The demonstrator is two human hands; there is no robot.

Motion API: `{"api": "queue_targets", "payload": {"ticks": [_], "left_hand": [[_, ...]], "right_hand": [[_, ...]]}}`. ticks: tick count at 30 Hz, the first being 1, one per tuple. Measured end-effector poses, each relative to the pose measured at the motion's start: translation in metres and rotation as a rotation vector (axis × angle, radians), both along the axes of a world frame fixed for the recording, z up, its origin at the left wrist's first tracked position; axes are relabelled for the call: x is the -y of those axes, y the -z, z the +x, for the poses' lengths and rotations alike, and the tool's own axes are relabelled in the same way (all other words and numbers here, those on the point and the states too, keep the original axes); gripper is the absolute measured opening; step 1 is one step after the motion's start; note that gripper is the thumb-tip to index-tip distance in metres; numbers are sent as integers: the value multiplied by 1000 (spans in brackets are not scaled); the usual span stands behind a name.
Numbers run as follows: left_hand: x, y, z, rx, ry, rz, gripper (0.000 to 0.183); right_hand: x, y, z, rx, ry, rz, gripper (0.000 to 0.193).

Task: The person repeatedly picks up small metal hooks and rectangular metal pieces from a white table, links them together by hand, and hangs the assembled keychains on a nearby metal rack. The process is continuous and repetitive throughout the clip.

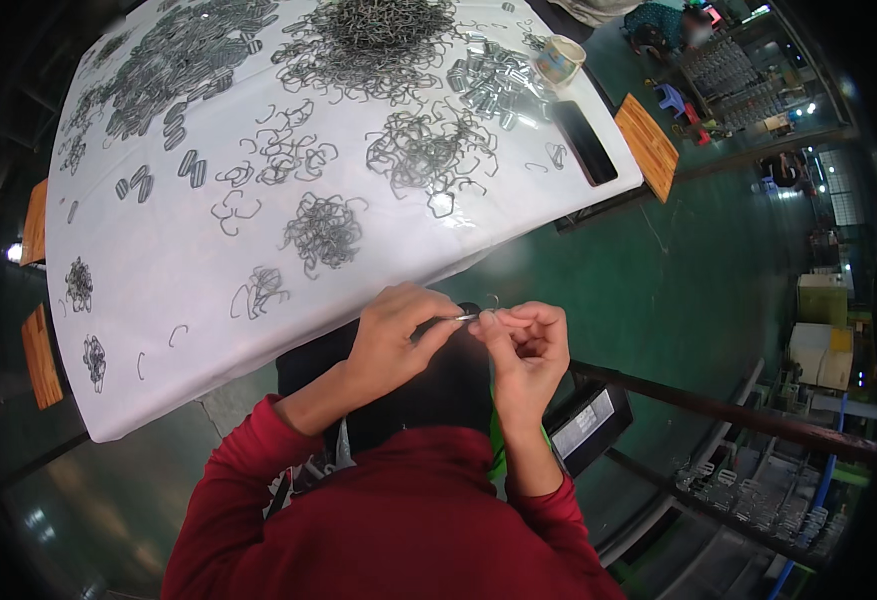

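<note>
Close together above my lap, both my hands are closed in a pinch. My left hand (394,335) grips a small shiny metal piece (468,317) between thumb and forefinger, seen edge-on. A thin bent metal wire (495,299) rises from the fingertips of my right hand (530,345), which pinch it where it meets the metal piece. Whether the two are joined I cannot tell. On the white-covered table (198,300) ahead lie bent wire pieces, including a small heap (324,233) and a smaller cluster (261,292).
A large pile of bent wires (383,35) lies at the back, with flat slotted metal pieces (173,75) to its left. A dark phone (584,142) and a cup (559,62) stand near the right edge. Wooden stools (646,145) flank the table; another person (658,28) is far right.
</note>
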State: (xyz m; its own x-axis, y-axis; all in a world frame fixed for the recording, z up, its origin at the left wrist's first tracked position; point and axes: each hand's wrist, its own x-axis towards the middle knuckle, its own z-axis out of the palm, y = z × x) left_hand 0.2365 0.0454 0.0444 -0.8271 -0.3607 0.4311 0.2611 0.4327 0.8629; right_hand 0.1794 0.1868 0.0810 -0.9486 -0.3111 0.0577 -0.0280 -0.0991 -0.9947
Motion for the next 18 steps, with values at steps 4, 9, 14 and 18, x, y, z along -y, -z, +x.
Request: {"api": "queue_targets", "payload": {"ticks": [4, 9, 14, 18], "left_hand": [[0, -12, -8, -26, 42, -55, 18], [17, -12, -32, -3, -76, -35, 21], [32, 20, -70, -11, -81, -320, 18], [36, 47, -89, -13, 33, -605, 21]], "right_hand": [[-5, -8, 0, -261, 74, 2, 24], [-36, -68, -26, -451, 145, 14, 24], [-83, -151, -49, -700, 288, -15, 28], [-137, -220, -59, -899, 539, 36, 31]]}}
